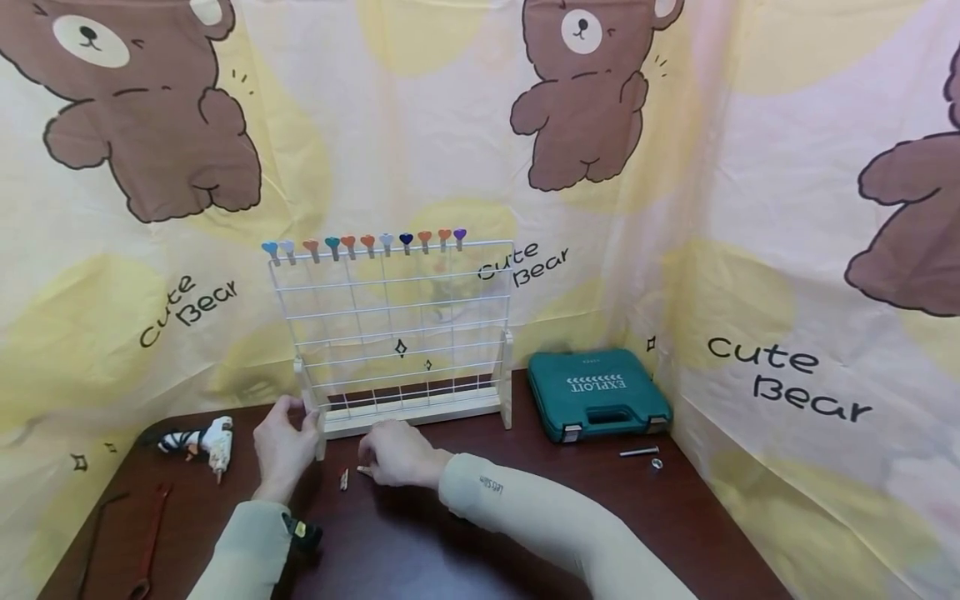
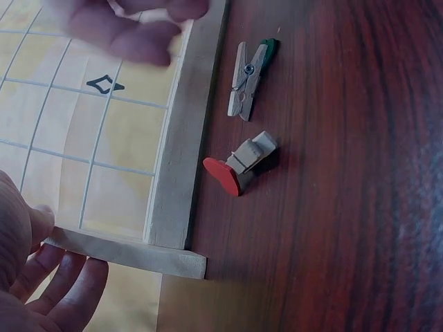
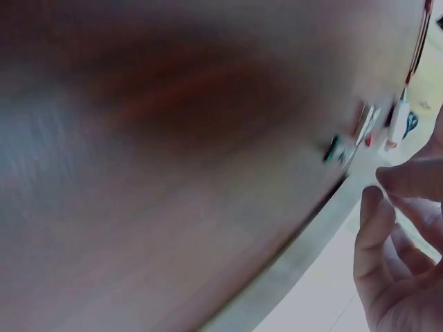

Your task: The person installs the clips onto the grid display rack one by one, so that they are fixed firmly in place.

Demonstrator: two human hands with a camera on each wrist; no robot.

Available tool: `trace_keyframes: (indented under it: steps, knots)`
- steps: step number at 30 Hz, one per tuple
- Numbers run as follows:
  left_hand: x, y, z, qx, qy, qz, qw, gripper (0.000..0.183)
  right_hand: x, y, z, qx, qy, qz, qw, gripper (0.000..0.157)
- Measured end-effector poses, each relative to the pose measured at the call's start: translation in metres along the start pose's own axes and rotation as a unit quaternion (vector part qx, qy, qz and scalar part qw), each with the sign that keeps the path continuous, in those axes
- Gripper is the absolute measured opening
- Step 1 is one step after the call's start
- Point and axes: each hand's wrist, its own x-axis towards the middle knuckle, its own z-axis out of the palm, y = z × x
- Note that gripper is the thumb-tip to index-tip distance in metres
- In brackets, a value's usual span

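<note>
A white wire grid (image 1: 386,317) stands upright in a pale wooden stand (image 1: 420,412). My left hand (image 1: 281,450) grips the stand's left side piece (image 2: 131,252), thumb on one face and fingers on the other. Two small wooden clothespins lie on the table before the stand: one with a red heart (image 2: 221,176), one with a green end (image 2: 242,86). Over the table near the green-ended one is my right hand (image 1: 405,454), blurred in the left wrist view. Its thumb and forefinger come close together in the right wrist view, with nothing visible between them.
Several heart-topped clothespins (image 1: 367,241) line the grid's top wire. A green tool case (image 1: 600,392) sits at the right, with a bolt (image 1: 639,452) and a nut (image 1: 657,464) before it. At the left lie a glue gun (image 1: 217,444), a red wrench (image 1: 153,533) and a dark rod (image 1: 93,537).
</note>
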Motion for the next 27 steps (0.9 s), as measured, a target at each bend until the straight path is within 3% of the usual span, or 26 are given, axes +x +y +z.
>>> trace_keyframes:
  steps: [4, 6, 10, 15, 21, 27]
  knots:
    - [0.000, -0.001, -0.001, 0.002, 0.001, -0.005, 1.0000, 0.017, 0.010, 0.002, 0.006, -0.025, -0.012, 0.020, 0.999, 0.012]
    - [0.000, -0.001, -0.001, 0.003, 0.000, -0.007, 1.0000, 0.018, 0.013, 0.001, 0.011, -0.013, -0.032, 0.026, 0.999, 0.005]
    - [0.000, -0.002, 0.000, 0.000, -0.005, -0.007, 1.0000, 0.019, 0.014, 0.000, 0.017, 0.010, -0.056, 0.039, 0.998, 0.009]
    - [0.000, 0.000, 0.000, -0.004, -0.007, -0.011, 0.9999, 0.019, 0.007, 0.011, 0.011, 0.032, -0.051, 0.022, 0.998, 0.005]
    - [0.001, 0.001, 0.000, 0.000, -0.007, -0.008, 0.9999, 0.018, -0.012, 0.039, -0.026, 0.106, -0.022, -0.032, 0.994, 0.004]
    - [0.000, 0.001, 0.000, -0.002, -0.006, -0.005, 1.0000, 0.017, -0.035, 0.074, -0.077, 0.184, 0.032, -0.072, 0.980, 0.007]
